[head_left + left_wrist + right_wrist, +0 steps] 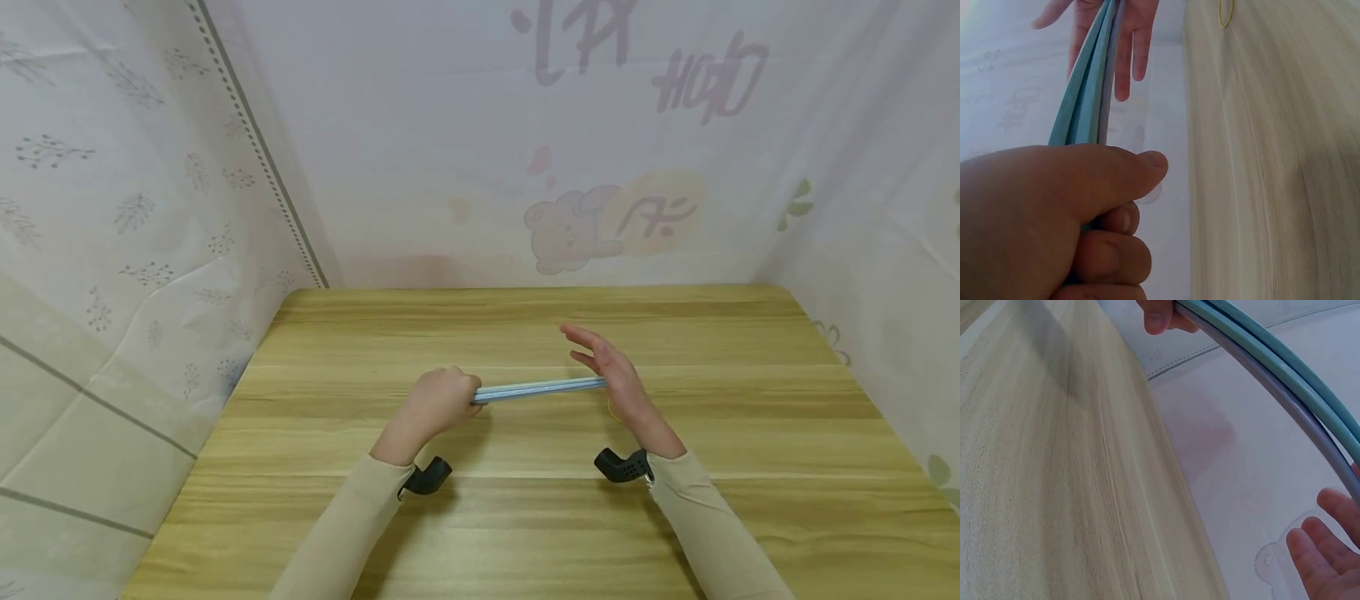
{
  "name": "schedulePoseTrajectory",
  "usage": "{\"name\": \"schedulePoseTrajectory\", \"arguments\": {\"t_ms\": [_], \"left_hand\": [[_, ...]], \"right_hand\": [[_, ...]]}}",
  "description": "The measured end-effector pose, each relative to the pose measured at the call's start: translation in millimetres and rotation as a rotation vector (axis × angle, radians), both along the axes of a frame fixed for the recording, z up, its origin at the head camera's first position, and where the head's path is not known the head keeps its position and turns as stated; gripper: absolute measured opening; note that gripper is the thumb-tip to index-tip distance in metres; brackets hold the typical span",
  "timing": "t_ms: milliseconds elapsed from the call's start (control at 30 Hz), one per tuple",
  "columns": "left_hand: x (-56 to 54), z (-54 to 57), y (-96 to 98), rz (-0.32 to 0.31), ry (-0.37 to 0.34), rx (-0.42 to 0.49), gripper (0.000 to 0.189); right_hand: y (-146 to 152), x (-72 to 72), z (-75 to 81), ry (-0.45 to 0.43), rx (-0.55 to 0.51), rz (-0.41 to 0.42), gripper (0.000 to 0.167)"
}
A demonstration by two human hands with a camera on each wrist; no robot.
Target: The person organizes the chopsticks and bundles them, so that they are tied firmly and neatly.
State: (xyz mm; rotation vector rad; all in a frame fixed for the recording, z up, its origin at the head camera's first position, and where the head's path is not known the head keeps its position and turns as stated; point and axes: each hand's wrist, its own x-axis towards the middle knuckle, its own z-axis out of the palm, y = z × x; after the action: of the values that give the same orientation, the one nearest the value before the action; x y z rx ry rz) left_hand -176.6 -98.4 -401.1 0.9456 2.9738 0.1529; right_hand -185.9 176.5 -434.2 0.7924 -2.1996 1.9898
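A bundle of slim pastel sticks [538,388], teal and lilac, is held almost level above the table between the two hands. My left hand [441,400] grips its left end, fingers curled round and thumb laid along the near side. At the other end, the palm of my right hand [618,379] meets the tips, its fingers extended and spread. In the left wrist view, teal sticks [1088,100] rise from the left fist toward that palm. The right wrist view shows teal and lilac sticks [1285,381] running side by side, with the right fingers [1325,556] below them.
Beneath the hands lies a wood-grain table [517,517] with rounded far corners. A pale printed curtain [420,150] hangs behind its far edge, and more cloth hangs along both sides. Black wrist mounts [429,477] sit at the sleeve cuffs.
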Motion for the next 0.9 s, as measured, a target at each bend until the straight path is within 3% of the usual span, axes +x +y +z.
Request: {"name": "schedulePoseTrajectory", "arguments": {"t_ms": [467,700,800,900], "left_hand": [[-4.3,-2.7,-2.9,-0.055,0.138,-0.022,0.022],[-5.6,-3.1,-4.1,-0.067,0.142,-0.033,0.022],[-5.0,-3.3,-4.7,-0.075,0.145,-0.018,0.023],[-3.8,-3.2,-5.8,-0.086,0.162,0.003,0.023]], "right_hand": [[0.2,-1.0,-0.3,-0.010,-0.007,-0.021,0.053],[8.6,1.6,1.5,0.003,0.025,-0.057,0.053],[18.6,3.1,1.6,0.001,0.015,-0.098,0.053],[31.6,5.8,0.8,-0.036,0.025,-0.192,0.050]]}}
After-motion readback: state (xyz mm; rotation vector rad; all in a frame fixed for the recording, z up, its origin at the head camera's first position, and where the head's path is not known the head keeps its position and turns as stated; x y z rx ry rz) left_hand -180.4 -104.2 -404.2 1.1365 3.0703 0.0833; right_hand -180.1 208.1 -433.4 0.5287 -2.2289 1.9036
